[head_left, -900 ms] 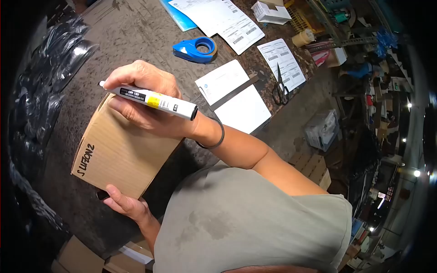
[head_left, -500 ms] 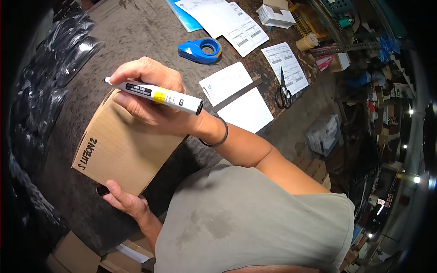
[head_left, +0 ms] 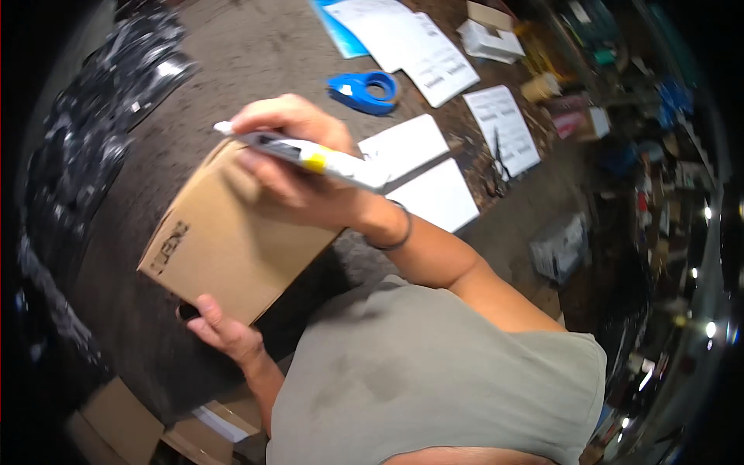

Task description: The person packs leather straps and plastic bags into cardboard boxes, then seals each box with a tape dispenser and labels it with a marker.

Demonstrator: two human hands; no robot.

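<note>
Head cam: black lettering [head_left: 170,246]'s already on the carton [head_left: 232,248], my right hand [head_left: 306,124]'s fingers clamped round the marker [head_left: 314,160], left hand [head_left: 225,333]'s gripping the carton.

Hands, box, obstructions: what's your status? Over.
Right hand gripping marker at box's upper end. Left hand holding box at lower edge. Box lettering present, blurred. Right hand covers part of box face. Over.

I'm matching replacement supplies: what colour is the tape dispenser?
The tape dispenser is blue, best seen in the head view.
</note>
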